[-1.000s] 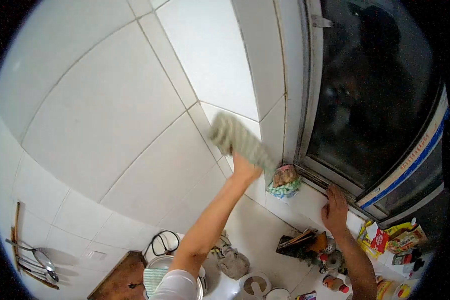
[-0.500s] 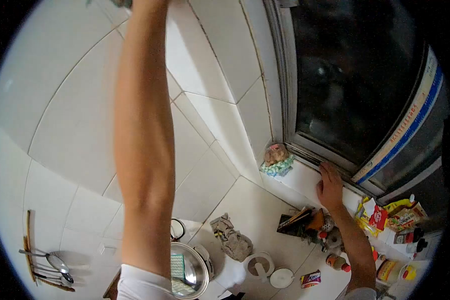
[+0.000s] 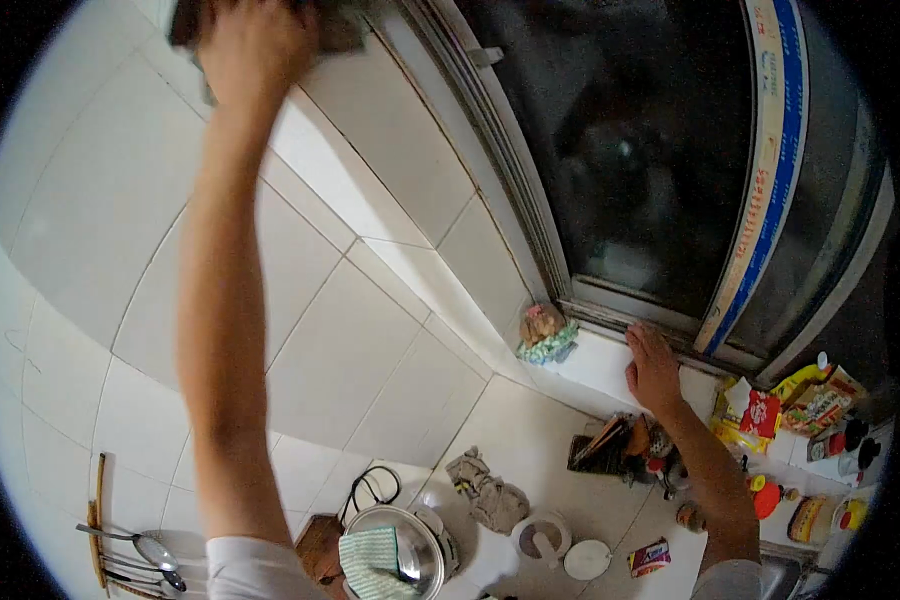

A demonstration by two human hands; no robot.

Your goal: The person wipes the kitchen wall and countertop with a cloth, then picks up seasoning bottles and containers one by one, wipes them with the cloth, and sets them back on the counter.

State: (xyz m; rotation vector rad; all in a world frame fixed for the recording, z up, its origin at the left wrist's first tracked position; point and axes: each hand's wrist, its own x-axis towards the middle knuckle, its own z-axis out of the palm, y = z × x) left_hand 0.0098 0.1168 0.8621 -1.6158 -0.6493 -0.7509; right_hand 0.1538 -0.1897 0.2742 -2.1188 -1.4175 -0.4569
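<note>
High on the tiled wall [image 3: 130,190], my left hand [image 3: 255,50] is closed on a dark greyish cloth [image 3: 340,30], which spreads out beneath it against the tiles. The cloth is slightly blurred, and part of it is hidden by the hand. My right hand [image 3: 654,372] lies on the white window sill [image 3: 600,375], its fingers stretched towards the window frame [image 3: 635,305]. It holds nothing. To its left on the sill sits a small plastic bag [image 3: 545,335] with brownish contents and a green-and-white patterned part.
Below are a steel pot [image 3: 422,555] with a striped cloth [image 3: 375,560], a crumpled grey cloth [image 3: 490,492], a round white lid [image 3: 587,560] and a knife holder [image 3: 605,447]. Seasoning packets [image 3: 755,415] and bottles crowd the right. Ladles [image 3: 155,552] hang at lower left.
My view has shifted, bringing my left hand and the cloth into sight at the top. My right hand stays resting on the sill.
</note>
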